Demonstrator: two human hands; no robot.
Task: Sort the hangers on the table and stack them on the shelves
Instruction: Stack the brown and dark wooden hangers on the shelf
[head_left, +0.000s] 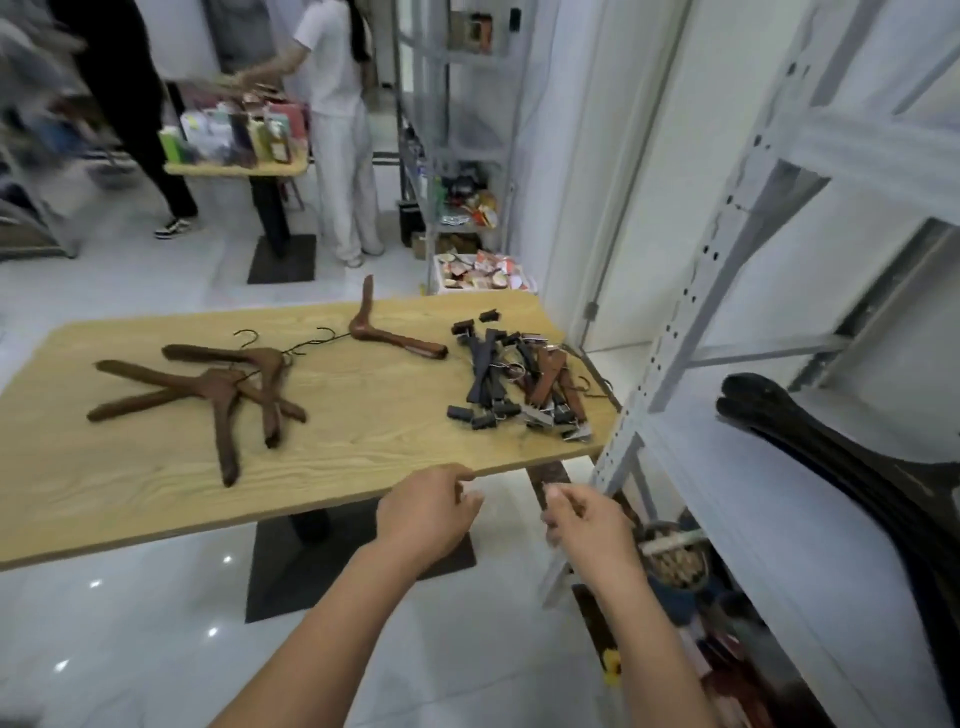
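Note:
Several brown wooden hangers (223, 387) lie crossed on the left of the wooden table (363, 441). One more brown hanger (389, 335) rests near the far edge. A heap of black and brown clip hangers (524, 387) sits at the table's right end. Dark hangers (810, 441) are stacked on the white shelf (753, 499) at the right. My left hand (423, 512) hovers at the table's near edge, fingers loosely curled, holding nothing. My right hand (587, 525) hangs just off the table corner, fingers apart and empty.
A white metal shelving upright (691, 291) stands close to the table's right corner. Baskets and clutter (675, 561) fill the lower shelf. Two people stand by another table (239, 166) at the back. A glass-fronted rack (457, 130) and a box of packets (483, 273) stand behind.

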